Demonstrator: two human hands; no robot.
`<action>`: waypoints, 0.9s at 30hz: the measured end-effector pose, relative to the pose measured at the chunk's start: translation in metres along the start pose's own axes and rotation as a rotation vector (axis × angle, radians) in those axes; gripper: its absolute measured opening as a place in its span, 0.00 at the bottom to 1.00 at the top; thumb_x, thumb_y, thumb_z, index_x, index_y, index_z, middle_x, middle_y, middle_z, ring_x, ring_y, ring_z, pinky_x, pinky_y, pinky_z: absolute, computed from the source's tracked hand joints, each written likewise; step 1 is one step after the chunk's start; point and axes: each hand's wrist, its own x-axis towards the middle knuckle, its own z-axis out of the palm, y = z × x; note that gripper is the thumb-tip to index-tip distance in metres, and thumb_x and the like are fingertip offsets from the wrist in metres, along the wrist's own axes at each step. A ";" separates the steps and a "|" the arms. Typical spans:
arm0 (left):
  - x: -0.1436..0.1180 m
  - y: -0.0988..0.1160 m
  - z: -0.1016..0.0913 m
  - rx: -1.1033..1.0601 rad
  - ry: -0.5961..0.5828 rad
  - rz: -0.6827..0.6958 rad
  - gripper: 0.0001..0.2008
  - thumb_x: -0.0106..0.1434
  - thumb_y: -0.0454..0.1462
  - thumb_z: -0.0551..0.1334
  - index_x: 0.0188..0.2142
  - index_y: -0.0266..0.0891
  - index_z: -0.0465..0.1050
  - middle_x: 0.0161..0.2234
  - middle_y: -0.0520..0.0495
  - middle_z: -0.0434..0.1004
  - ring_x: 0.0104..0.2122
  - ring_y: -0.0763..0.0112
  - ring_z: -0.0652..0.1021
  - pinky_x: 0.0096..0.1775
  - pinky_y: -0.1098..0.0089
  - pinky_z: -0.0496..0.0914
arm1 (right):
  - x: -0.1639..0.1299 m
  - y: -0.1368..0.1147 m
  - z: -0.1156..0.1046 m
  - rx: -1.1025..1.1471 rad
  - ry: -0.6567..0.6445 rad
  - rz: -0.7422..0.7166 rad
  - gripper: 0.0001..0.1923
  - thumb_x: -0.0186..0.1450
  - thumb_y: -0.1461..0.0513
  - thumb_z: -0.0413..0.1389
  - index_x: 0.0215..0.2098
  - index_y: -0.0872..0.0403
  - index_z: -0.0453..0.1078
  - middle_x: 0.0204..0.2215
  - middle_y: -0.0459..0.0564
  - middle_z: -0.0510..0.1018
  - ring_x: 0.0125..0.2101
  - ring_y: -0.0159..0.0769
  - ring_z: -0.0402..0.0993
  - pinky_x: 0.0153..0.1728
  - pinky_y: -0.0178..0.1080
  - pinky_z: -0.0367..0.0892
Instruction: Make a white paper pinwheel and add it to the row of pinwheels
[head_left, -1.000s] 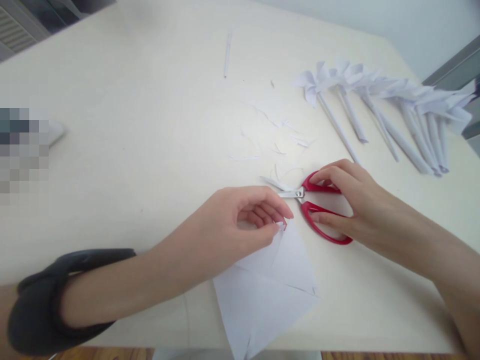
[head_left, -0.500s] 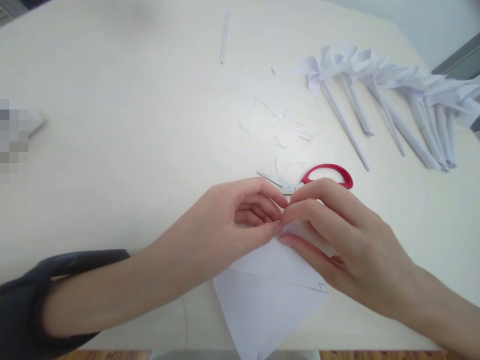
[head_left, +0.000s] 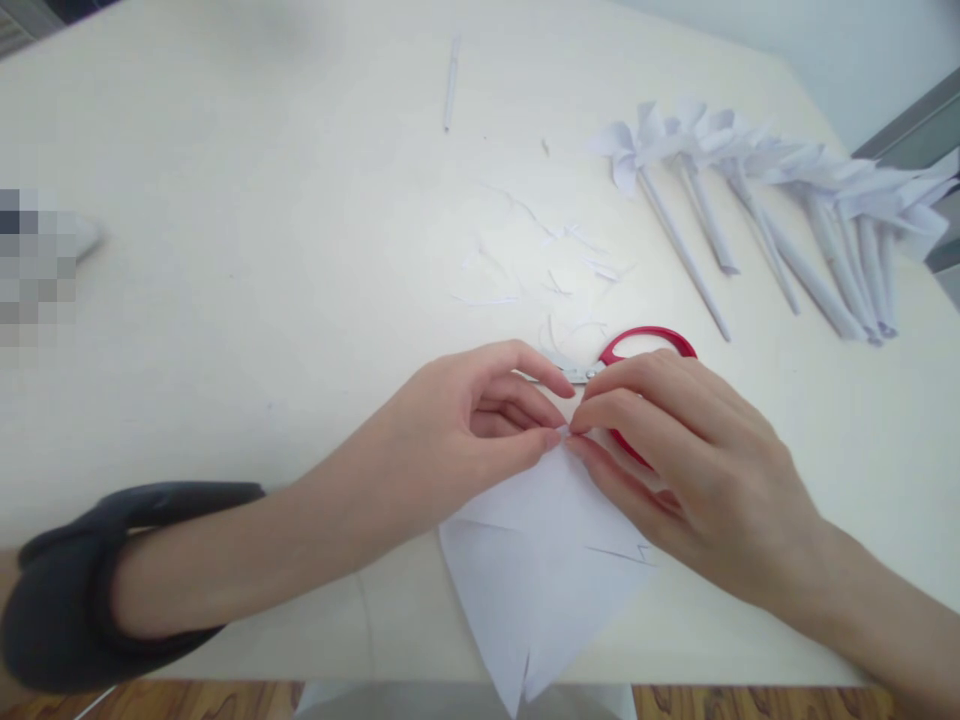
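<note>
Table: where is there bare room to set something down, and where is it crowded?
The table is bare left of the scraps, up to the blurred patch. A smaller patch lies right of the scissors, below the pinwheels. It is crowded where the left hand and right hand pinch the paper.

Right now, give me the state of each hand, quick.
Left hand: fingers pinched on the top corner of the white paper.
Right hand: fingers pinched on the same corner; red scissors lie on the table behind it, not held.
</note>
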 end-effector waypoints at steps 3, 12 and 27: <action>0.000 0.000 0.000 0.018 -0.007 -0.009 0.09 0.59 0.32 0.59 0.40 0.44 0.67 0.33 0.55 0.76 0.37 0.72 0.78 0.40 0.74 0.72 | 0.001 0.001 0.002 0.045 -0.005 0.047 0.05 0.62 0.68 0.53 0.31 0.60 0.71 0.33 0.53 0.74 0.36 0.37 0.71 0.34 0.40 0.67; 0.003 -0.002 0.000 0.037 0.009 0.001 0.08 0.58 0.32 0.60 0.38 0.45 0.68 0.32 0.58 0.76 0.34 0.76 0.78 0.37 0.79 0.72 | 0.001 0.003 0.002 0.152 -0.044 0.136 0.03 0.60 0.68 0.53 0.31 0.58 0.68 0.33 0.50 0.73 0.36 0.33 0.69 0.34 0.37 0.65; 0.000 -0.002 0.000 0.041 -0.007 0.069 0.06 0.59 0.35 0.60 0.37 0.42 0.67 0.33 0.56 0.75 0.34 0.76 0.77 0.37 0.78 0.72 | 0.004 0.003 0.001 0.325 -0.099 0.189 0.03 0.61 0.65 0.55 0.35 0.55 0.66 0.35 0.48 0.69 0.38 0.34 0.69 0.37 0.38 0.65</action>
